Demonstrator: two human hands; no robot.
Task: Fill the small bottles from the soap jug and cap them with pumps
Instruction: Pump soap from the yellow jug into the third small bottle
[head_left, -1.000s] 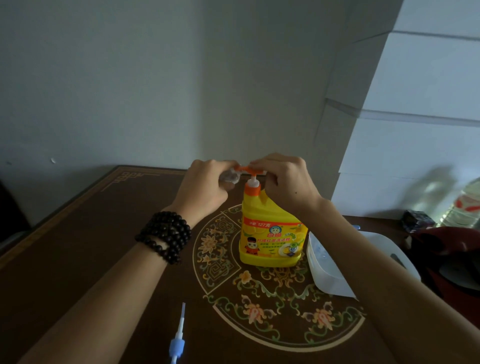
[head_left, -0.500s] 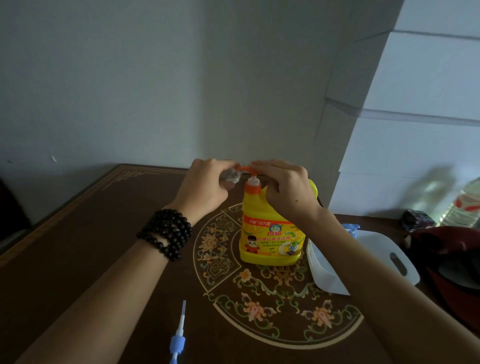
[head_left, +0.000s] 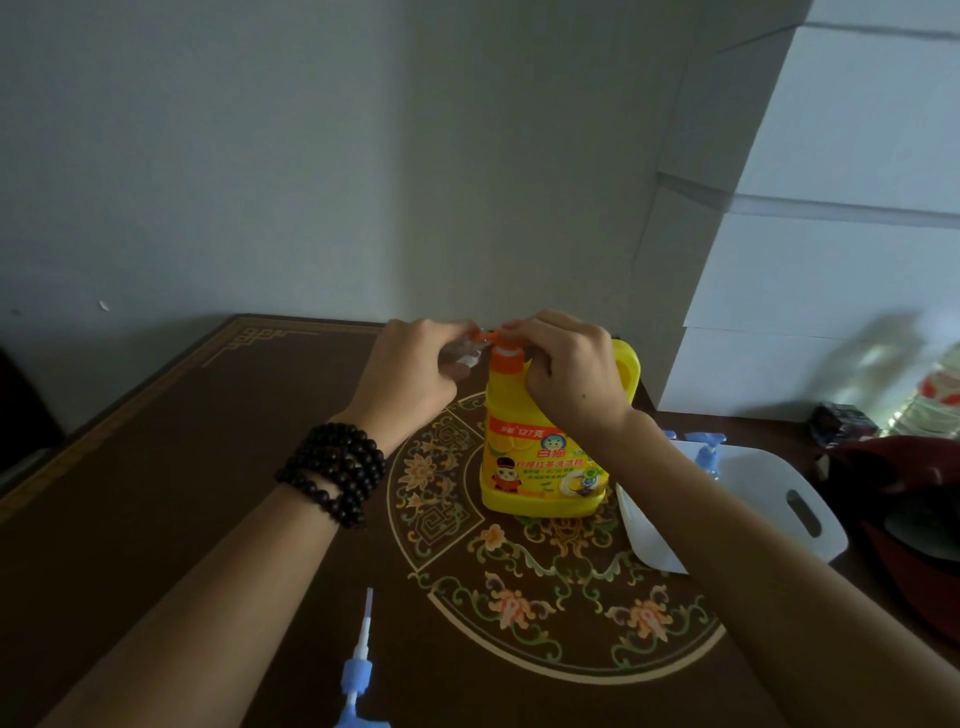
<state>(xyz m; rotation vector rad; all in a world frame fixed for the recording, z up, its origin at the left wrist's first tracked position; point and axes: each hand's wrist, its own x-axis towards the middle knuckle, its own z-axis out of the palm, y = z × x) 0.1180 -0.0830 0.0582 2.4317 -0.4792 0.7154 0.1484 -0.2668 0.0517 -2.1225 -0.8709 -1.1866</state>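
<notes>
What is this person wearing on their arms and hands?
Both forearms are bare, with no sleeves in view. The left wrist carries a dark beaded bracelet, round beads wound in several loops. The left hand and right hand show no gloves, rings or watch.

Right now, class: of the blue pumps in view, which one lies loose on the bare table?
The blue pump at the table's near edge; the other blue pump stands in the white tray.
</notes>
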